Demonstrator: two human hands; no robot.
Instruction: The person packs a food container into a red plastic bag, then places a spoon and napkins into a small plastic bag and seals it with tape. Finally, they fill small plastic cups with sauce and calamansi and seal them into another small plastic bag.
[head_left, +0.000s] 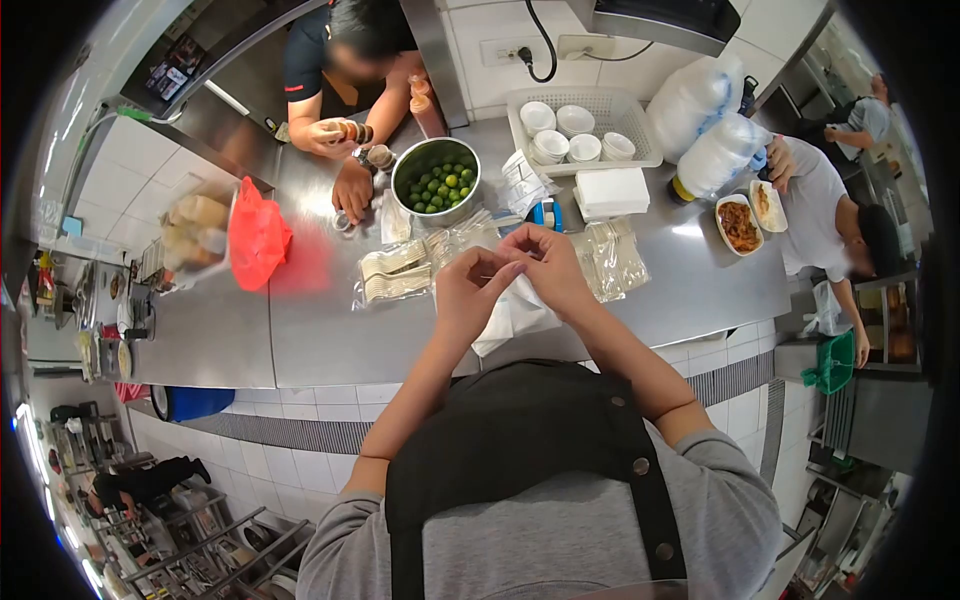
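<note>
Over the front of the steel counter, my left hand [468,290] and my right hand [548,262] meet with fingertips pinched together. Whatever lies between the fingers is too small to make out. Below them are white papers or napkins [512,318]. Just left of my left hand sit clear packs of pale disposable forks [395,272]. Close to my right hand lie more clear packets of flat pale items [612,258]. Behind the hands, a blue tape dispenser [546,213] stands beside a crumpled printed white packet [524,184].
A metal pot of green citrus fruit [437,180], a basket of white bowls [640,158] and a stack of white napkins [612,192] stand behind. A red plastic bag [260,236] is at left. Across the counter a person [340,90] holds a jar; another [825,200] stands right, near food containers [739,225].
</note>
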